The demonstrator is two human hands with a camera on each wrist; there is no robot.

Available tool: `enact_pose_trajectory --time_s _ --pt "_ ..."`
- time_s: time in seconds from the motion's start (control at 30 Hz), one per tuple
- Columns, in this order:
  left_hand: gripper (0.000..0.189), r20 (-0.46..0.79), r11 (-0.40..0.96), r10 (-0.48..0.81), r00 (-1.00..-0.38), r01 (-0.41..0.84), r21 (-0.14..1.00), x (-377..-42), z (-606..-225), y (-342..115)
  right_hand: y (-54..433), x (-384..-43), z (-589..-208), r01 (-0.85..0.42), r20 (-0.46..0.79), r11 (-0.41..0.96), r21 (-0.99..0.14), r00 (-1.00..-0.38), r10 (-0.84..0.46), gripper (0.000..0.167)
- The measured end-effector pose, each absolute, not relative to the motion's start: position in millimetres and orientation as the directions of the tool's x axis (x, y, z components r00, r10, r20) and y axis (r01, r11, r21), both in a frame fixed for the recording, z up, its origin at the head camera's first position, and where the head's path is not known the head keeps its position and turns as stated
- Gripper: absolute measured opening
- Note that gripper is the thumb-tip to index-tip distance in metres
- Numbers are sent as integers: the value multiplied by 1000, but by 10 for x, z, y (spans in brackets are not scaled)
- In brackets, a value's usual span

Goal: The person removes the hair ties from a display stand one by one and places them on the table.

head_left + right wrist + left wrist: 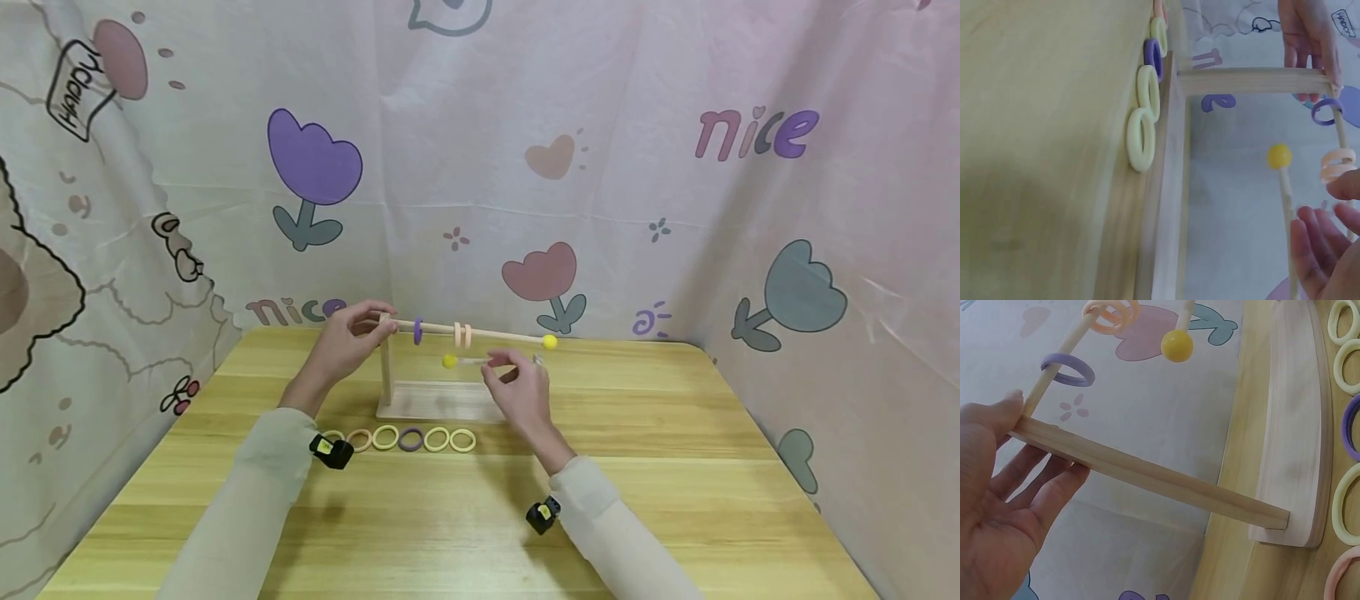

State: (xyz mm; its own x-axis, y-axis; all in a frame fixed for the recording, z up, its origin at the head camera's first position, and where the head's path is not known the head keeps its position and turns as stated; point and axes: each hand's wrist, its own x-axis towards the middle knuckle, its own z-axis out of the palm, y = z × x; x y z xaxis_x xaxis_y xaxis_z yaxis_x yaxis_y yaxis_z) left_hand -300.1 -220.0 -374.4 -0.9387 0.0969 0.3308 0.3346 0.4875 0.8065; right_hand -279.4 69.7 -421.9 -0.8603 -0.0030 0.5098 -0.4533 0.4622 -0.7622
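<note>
A wooden stand [1291, 425] has a flat base and uprights. My left hand [341, 346] grips the top of its left post [1147, 475], thumb at the end and fingers on the far side. From there a rod [506, 336] runs right to a yellow ball [550, 342]. It carries a purple ring [417, 331] and two peach rings [1337, 172]. My right hand [521, 390] is beside a second rod [1287, 200], tipped with another yellow ball [1279, 155]. Its thumb and fingertips are apart, the thumb overlapping the peach rings in the right wrist view.
In front of the base, a row of loose rings lies on the wood-grain table [420, 517]: several yellow rings [1130, 140], a purple ring [1345, 428] and a peach ring [1330, 581]. A printed cloth [450, 167] hangs behind the table.
</note>
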Motion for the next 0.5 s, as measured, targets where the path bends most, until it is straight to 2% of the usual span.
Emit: enact_pose_trajectory --time_s 0.2,0.5 --pt "33 344 496 106 -933 349 795 -2996 -3739 -2192 607 -2795 -4150 -531 595 422 -735 -803 24 32" --pt "34 365 478 123 -923 377 793 -2991 -3732 -2188 509 -2864 -4104 -557 619 425 -713 -785 9 28"
